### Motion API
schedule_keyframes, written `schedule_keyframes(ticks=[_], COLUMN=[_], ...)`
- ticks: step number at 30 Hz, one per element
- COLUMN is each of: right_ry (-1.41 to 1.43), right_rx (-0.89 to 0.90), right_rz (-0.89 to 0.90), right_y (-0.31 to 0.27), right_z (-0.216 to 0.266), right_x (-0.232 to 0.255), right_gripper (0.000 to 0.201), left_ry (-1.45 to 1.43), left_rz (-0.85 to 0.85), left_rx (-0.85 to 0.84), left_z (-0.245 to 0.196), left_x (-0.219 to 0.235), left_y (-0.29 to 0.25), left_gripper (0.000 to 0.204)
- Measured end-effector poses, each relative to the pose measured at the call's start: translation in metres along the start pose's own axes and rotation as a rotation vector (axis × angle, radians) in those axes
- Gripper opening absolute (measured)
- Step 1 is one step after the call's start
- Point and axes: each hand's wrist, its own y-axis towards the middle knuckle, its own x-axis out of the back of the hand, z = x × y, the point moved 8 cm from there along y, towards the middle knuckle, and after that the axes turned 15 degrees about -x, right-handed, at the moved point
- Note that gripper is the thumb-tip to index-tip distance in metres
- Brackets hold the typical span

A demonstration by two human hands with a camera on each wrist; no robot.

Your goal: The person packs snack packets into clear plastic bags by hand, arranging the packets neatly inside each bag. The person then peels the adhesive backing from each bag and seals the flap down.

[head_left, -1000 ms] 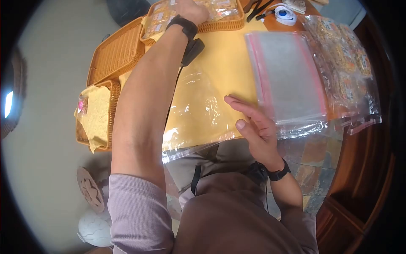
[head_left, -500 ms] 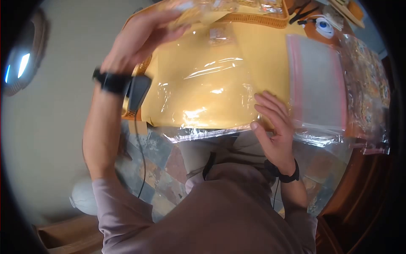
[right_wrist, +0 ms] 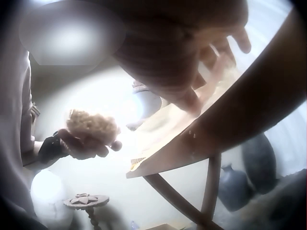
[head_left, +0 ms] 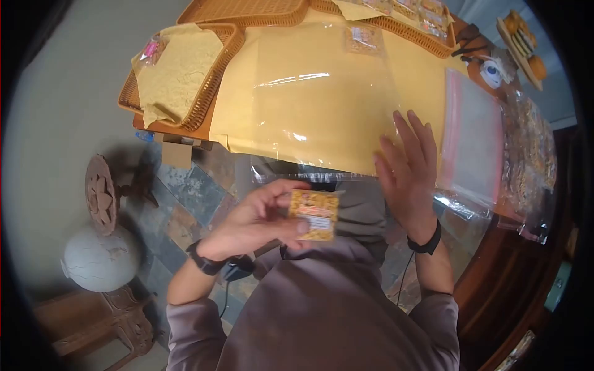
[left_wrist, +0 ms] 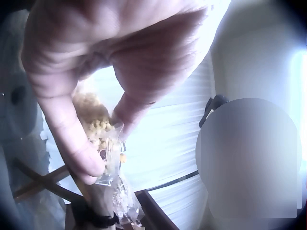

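Over my lap in the head view, my left hand (head_left: 250, 222) grips a small clear packet (head_left: 315, 203) of yellow crunchy snack with a white label, thumb across its front. The left wrist view has the packet (left_wrist: 100, 129) pinched between thumb and fingers. My right hand (head_left: 411, 176) lies with fingers spread and straight at the table's front edge, by the right side of a large clear plastic bag (head_left: 309, 117). That bag lies flat on yellow paper (head_left: 238, 120), its near edge hanging past the table. At the bag's far right corner sits another snack packet (head_left: 364, 41).
A wicker basket (head_left: 216, 83) with yellow paper and a pink-marked packet stands at the left. Another basket (head_left: 427, 43) behind holds several packets. Clear bags with pink edges (head_left: 473, 136) lie right, beside a large bag of packets (head_left: 532, 154). A white roll (head_left: 492, 73) lies behind.
My left hand has come back from the far basket to my lap with a snack packet. A packet has appeared on the large bag. My right hand stays near the table's front edge.
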Motion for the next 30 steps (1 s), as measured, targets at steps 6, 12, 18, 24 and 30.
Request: schedule_keyframes(ticks=[6, 12, 18, 24, 30], right_ry=[0.018, 0.055, 0.133, 0.196, 0.281], right_rx=[-0.019, -0.033, -0.031, 0.001, 0.038], right_rz=[-0.103, -0.106, -0.073, -0.023, -0.018], right_y=[0.007, 0.002, -0.004, -0.009, -0.011], right_z=[0.008, 0.020, 0.028, 0.028, 0.039], right_x=[0.018, 0.025, 0.022, 0.014, 0.013], right_gripper=[0.012, 0.014, 0.014, 0.016, 0.016], left_ry=[-0.127, -0.192, -0.192, -0.007, -0.079], left_rz=[-0.013, -0.198, -0.475, -0.392, -0.515], left_rx=[-0.046, -0.361, -0.710, -0.770, -0.753], left_z=[0.003, 0.001, -0.007, -0.007, -0.027], left_x=[-0.023, -0.017, -0.021, -0.029, -0.011], left_y=[0.035, 0.055, 0.064, 0.072, 0.110], left_gripper=[0.066, 0.077, 0.087, 0.075, 0.073])
